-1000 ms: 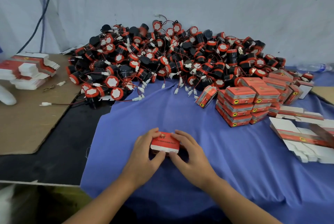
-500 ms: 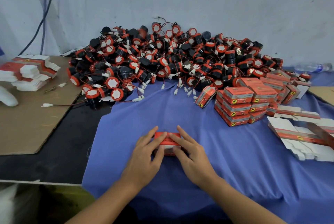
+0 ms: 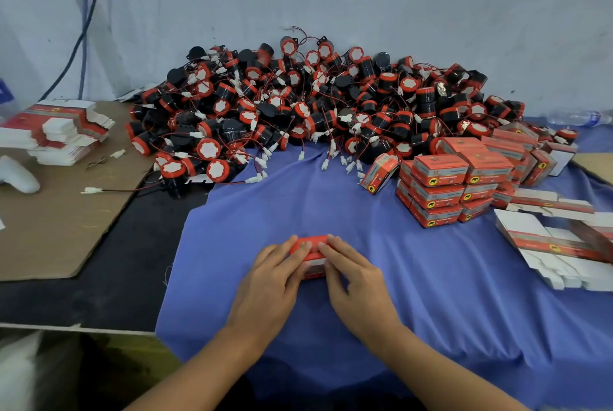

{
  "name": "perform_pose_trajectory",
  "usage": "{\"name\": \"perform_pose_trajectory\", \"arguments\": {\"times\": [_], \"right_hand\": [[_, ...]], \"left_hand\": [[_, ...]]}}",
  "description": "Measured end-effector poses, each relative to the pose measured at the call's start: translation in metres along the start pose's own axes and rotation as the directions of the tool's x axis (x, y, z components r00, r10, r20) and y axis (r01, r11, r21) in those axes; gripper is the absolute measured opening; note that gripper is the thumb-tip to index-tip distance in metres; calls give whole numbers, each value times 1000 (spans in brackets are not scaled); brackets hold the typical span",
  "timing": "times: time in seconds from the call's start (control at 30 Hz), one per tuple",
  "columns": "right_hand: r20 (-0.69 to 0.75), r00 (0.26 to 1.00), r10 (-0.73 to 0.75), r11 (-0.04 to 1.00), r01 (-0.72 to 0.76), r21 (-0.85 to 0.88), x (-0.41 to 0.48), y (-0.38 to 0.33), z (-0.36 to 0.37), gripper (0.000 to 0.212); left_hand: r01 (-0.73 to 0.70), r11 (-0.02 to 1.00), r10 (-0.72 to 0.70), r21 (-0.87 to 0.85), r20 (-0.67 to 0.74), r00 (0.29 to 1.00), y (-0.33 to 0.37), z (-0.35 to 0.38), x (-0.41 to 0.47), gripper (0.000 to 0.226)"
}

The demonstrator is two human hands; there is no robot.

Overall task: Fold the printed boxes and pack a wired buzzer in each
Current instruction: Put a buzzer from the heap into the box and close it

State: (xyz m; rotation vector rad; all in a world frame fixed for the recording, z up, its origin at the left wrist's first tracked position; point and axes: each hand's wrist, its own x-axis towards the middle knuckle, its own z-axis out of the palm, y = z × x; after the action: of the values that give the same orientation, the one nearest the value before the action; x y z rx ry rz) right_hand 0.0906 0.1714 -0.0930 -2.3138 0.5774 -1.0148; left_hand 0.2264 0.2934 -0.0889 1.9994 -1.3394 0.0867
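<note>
head view: red box (image 3: 313, 257) between left hand (image 3: 268, 281) and right hand (image 3: 356, 283), each grip clamped on it.

Count at my station: one box (image 3: 310, 246), held by my two hands, left hand (image 3: 268, 281) and right hand (image 3: 358, 281). One heap of wired buzzers (image 3: 315, 105), too many to count. One block of closed boxes (image 3: 441, 172), total uncertain. Two stacks of flat blanks: left blank stack (image 3: 59, 128), right blank stack (image 3: 547, 245). One bottle (image 3: 577, 118). One blue cloth (image 3: 431, 294).
</note>
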Motion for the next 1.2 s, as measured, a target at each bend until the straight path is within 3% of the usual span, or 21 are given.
{"name": "perform_pose_trajectory", "arguments": {"times": [0.17, 0.33, 0.53, 0.77, 1.0, 1.1, 1.2], "right_hand": [[-9, 1000, -9, 999, 9, -47, 0, -3, 0, 37], [-36, 996, 84, 982, -77, 173, 5, 1, -3, 30], [-47, 993, 105, 963, -90, 253, 4, 2, -2, 20], [-17, 995, 94, 980, -90, 179, 4, 1, -3, 18], [-26, 993, 114, 970, -105, 218, 4, -2, -6, 16], [3, 995, 102, 981, -101, 168, 4, -4, -7, 24], [-15, 999, 43, 998, -42, 52, 2, -6, -6, 18]], "left_hand": [[-7, 993, 9, 118, -9, 1000, 4, 3, -2, 42], [38, 994, -44, -103, -53, 998, -2, 3, 0, 36], [33, 966, -66, -258, -120, 991, -4, -3, 1, 26], [11, 992, -18, -128, -54, 998, 3, -4, -3, 33], [6, 995, -11, -102, -43, 999, 5, -4, -4, 37], [8, 998, -10, -55, -39, 999, 6, -3, -6, 37], [-22, 1000, 22, 11, -50, 998, 7, 0, -7, 38]]}}
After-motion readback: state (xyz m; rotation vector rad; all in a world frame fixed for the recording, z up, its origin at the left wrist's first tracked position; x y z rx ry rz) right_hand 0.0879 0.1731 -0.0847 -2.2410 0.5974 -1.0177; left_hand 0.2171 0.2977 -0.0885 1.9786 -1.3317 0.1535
